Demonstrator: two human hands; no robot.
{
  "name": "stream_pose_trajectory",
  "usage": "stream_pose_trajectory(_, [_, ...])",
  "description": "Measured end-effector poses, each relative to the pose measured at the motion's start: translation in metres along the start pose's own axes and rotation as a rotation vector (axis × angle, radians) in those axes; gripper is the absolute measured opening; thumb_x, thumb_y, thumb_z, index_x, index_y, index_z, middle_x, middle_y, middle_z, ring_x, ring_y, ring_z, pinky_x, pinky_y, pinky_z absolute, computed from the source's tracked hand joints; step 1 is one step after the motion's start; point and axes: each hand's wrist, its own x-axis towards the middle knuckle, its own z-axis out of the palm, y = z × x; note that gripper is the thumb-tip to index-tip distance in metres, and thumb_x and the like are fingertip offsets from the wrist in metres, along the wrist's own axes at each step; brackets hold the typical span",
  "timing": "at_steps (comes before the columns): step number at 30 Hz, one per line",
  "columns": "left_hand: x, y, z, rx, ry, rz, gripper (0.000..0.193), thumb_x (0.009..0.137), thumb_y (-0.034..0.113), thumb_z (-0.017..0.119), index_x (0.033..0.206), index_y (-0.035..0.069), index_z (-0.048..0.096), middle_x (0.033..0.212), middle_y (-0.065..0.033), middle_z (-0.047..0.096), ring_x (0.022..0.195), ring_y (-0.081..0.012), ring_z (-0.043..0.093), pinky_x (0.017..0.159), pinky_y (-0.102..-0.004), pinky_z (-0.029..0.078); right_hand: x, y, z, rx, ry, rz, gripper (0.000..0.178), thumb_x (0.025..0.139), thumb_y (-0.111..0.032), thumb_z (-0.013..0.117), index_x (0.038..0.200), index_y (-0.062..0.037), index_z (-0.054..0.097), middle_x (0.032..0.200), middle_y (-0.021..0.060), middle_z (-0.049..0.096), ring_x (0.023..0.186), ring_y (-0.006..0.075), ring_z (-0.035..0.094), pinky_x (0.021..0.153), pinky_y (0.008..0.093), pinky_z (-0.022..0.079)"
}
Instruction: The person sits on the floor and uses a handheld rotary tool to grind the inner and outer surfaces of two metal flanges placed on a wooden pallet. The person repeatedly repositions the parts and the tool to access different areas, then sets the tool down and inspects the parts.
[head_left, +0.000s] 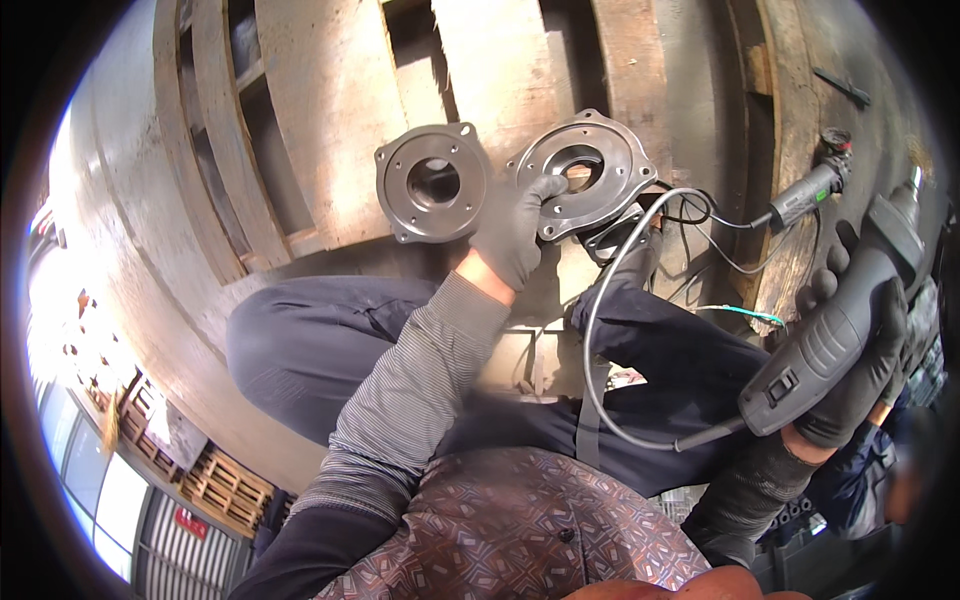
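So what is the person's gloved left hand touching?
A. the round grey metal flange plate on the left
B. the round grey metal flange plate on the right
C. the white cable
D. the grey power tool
B: the left hand rests on the rim of the right-hand round grey metal flange plate on the wooden pallet; the right hand holds the grey power tool.

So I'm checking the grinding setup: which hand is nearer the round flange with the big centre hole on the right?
Left hand rests on that flange; right hand is off to the right, holding the grinder.
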Motion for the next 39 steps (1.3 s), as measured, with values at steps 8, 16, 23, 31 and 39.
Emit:
stream_pose_trajectory(8, [0.005, -0.006, 0.013, -0.358, 0.139, -0.152, 0.033, 0.098, 0.004, 0.07, 0.13, -0.001, 0.068, 0.116, -0.0119, 0.075, 0.108, -0.0197, 0.073, 0.088, -0.029, 0.061, 0.003, 0.003, 0.003, -0.158, 0.054, -0.009, 0.082, 0.103, -0.048, 0.059, 0.155, 0.0116, 0.036, 0.126, 0.0193, 0.069, 0.091, 0.0208, 0.07, 0.076, 0.031, 0.059])
stream_pose_trajectory(16, [0.015, 0.01, 0.02, -0.613, 0.201, -0.489, 0.029, 0.102, 0.009, 0.068, 0.127, -0.007, 0.067, 0.118, -0.0167, 0.073, 0.105, -0.0222, 0.074, 0.088, -0.0325, 0.063, 0.005, 0.006, 0.011, -0.125, 0.037, 0.04, 0.084, 0.102, -0.048, 0.06, 0.155, 0.0113, 0.036, 0.12, 0.0159, 0.068, 0.09, 0.0199, 0.068, 0.077, 0.0312, 0.058])
stream_pose_trajectory(23, [0.016, -0.003, 0.027, -1.01, 0.238, -0.487, 0.032, 0.104, 0.01, 0.066, 0.133, -0.005, 0.063, 0.124, -0.016, 0.072, 0.107, -0.0245, 0.074, 0.092, -0.0335, 0.063, 0.004, 0.007, 0.013, -0.138, 0.034, 0.045, 0.082, 0.102, -0.047, 0.06, 0.155, 0.0112, 0.037, 0.121, 0.0168, 0.067, 0.089, 0.0204, 0.066, 0.077, 0.0319, 0.058])
stream_pose_trajectory(31, [0.006, 0.004, 0.031, -0.797, 0.093, -0.387, 0.027, 0.111, 0.014, 0.055, 0.131, -0.002, 0.063, 0.119, -0.0077, 0.072, 0.104, -0.0163, 0.072, 0.084, -0.0267, 0.06, 0.0, 0.009, 0.01, -0.085, 0.03, 0.028, 0.077, 0.103, -0.042, 0.06, 0.154, 0.0109, 0.038, 0.121, 0.0174, 0.067, 0.093, 0.0214, 0.068, 0.081, 0.0315, 0.058])
stream_pose_trajectory(39, [-0.008, 0.05, 0.072, -0.436, 0.239, -0.152, 0.029, 0.099, 0.007, 0.069, 0.126, 0.001, 0.058, 0.113, -0.01, 0.073, 0.084, -0.0168, 0.073, 0.059, -0.0275, 0.06, -0.004, 0.006, 0.003, -0.103, 0.036, 0.019, 0.074, 0.102, -0.04, 0.063, 0.153, 0.0091, 0.041, 0.115, 0.0168, 0.068, 0.092, 0.0202, 0.068, 0.081, 0.0327, 0.058])
